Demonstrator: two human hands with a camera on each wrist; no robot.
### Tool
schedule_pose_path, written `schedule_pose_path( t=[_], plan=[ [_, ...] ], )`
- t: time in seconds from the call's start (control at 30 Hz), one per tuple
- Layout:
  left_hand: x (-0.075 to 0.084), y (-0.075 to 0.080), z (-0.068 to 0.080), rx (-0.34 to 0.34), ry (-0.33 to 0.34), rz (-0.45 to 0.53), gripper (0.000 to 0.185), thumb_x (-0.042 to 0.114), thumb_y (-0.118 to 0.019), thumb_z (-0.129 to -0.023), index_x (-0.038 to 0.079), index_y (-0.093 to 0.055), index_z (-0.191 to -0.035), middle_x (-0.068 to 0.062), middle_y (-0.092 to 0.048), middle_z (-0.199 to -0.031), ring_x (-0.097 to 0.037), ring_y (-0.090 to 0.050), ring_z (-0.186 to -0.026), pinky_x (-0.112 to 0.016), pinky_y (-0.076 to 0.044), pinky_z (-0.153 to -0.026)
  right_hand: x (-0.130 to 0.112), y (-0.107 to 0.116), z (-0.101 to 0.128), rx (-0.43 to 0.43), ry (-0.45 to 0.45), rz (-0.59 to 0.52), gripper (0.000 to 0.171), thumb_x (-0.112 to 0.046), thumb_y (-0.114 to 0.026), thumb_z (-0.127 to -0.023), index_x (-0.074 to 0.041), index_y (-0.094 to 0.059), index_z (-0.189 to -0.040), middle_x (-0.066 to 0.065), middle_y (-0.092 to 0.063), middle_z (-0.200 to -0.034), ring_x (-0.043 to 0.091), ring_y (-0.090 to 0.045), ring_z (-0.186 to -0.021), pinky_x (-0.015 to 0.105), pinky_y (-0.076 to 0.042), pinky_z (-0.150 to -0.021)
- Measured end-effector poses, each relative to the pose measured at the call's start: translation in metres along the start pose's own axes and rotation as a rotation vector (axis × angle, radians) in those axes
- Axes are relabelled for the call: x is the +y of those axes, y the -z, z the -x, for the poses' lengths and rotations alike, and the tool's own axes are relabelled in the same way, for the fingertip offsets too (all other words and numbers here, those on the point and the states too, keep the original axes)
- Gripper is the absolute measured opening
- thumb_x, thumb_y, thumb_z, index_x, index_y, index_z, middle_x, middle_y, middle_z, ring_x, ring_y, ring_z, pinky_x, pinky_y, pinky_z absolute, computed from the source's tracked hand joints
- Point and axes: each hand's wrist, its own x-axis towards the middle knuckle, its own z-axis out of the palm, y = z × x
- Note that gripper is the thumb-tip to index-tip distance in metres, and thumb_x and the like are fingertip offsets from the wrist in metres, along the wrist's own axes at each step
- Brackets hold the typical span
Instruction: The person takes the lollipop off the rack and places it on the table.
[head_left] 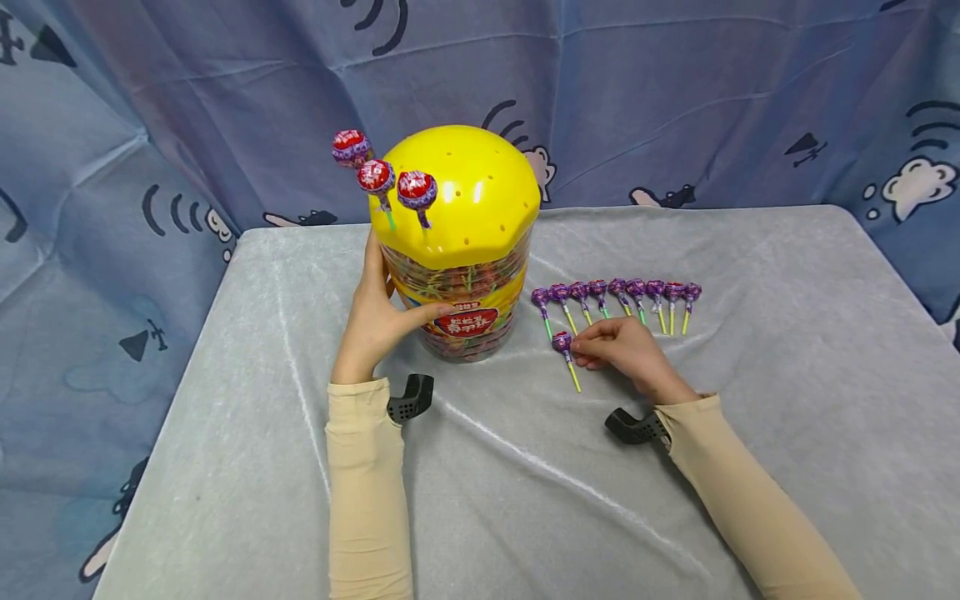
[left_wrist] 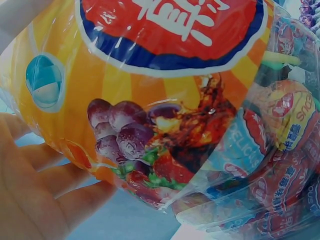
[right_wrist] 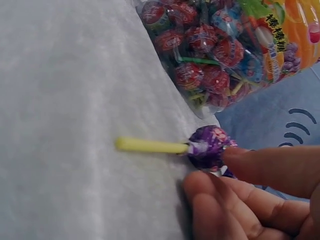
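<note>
Grey-clothed table (head_left: 787, 400): candy tub (head_left: 459, 287), lollipop row (head_left: 618, 293).

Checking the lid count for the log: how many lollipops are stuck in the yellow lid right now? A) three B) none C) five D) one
A: in the head view three red-and-purple lollipops stand with their sticks in the holes of the yellow lid, all at its left side, while the left hand holds the jar below.
</note>
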Motion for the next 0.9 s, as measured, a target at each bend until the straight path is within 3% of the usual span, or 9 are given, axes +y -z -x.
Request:
schedule_pose_path(
  t=[0.2, 0.4, 0.67, 0.77, 0.9],
  plan=[
    [0.002, 0.0, 0.0, -0.003, 0.002, 0.012, 0.116, 0.012, -0.085, -0.069, 0.039, -0.006, -0.15, 0.01, -0.026, -0.151, -0.013, -0.032, -0.133, -0.043, -0.027, -0.11, -0.007, 0.005, 0.005, 0.015, 0.052, 0.005, 0.03, 0.0, -0.066, -0.085, 0.021, -0.059, -0.104, 0.011, -0.071, -0.081, 0.011, -0.066, -0.067, 0.026, -0.057, -0.065],
    [0.005, 0.0, -0.001, -0.006, 0.013, 0.01, 0.117, 0.006, -0.084, -0.069, 0.031, -0.005, -0.152, 0.005, -0.025, -0.152, -0.016, -0.031, -0.133, -0.044, -0.026, -0.111, -0.021, 0.006, 0.01, 0.043, 0.099, 0.015, 0.033, -0.007, -0.069, -0.086, 0.016, -0.06, -0.107, 0.002, -0.071, -0.082, 0.012, -0.068, -0.074, 0.024, -0.055, -0.069],
    [0.034, 0.0, 0.007, -0.016, 0.029, -0.002, 0.111, 0.005, -0.081, -0.073, 0.018, -0.005, -0.153, -0.005, -0.025, -0.152, -0.021, -0.032, -0.134, -0.045, -0.025, -0.111, -0.054, -0.002, 0.018, 0.072, 0.235, -0.058, 0.029, -0.007, -0.068, -0.086, 0.014, -0.062, -0.105, 0.0, -0.07, -0.085, 0.019, -0.068, -0.077, 0.031, -0.057, -0.073],
    [0.035, 0.0, 0.007, -0.018, 0.026, -0.004, 0.111, 0.006, -0.081, -0.073, 0.017, -0.005, -0.153, -0.006, -0.025, -0.152, -0.022, -0.032, -0.134, -0.046, -0.025, -0.111, -0.07, -0.007, 0.022, 0.067, 0.257, -0.056, 0.028, -0.011, -0.07, -0.086, 0.009, -0.064, -0.105, 0.001, -0.07, -0.088, 0.018, -0.068, -0.078, 0.033, -0.057, -0.076],
    [0.019, 0.0, 0.003, -0.013, 0.018, -0.002, 0.114, 0.002, -0.082, -0.071, 0.02, -0.005, -0.153, -0.004, -0.024, -0.153, -0.021, -0.031, -0.134, -0.046, -0.025, -0.111, -0.093, -0.015, 0.027, 0.051, 0.297, -0.064, 0.026, -0.015, -0.072, -0.085, 0.003, -0.067, -0.104, 0.004, -0.07, -0.091, 0.019, -0.068, -0.081, 0.032, -0.056, -0.077]
  ],
)
